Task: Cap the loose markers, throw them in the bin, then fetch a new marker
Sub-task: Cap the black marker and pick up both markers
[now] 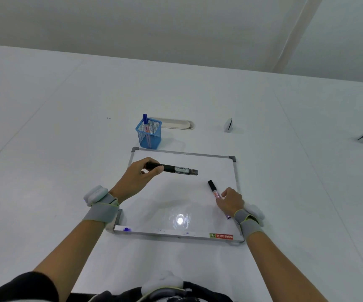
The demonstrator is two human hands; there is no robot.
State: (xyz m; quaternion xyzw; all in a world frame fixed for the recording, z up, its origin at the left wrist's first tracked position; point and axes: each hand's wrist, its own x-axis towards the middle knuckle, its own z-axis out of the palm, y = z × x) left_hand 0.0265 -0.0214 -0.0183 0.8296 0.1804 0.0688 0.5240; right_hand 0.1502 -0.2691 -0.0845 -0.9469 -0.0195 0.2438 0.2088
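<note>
Markers (171,168) over whiteboard (182,205), inside frame

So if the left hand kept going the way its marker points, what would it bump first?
The left hand holds the big black marker pointing right, above the whiteboard. That way looks free; it likely passes beyond the right hand's marker, though depth is unclear.

Grey wrist straps (102,211) (white pods), black sleeves (34,286)
</note>
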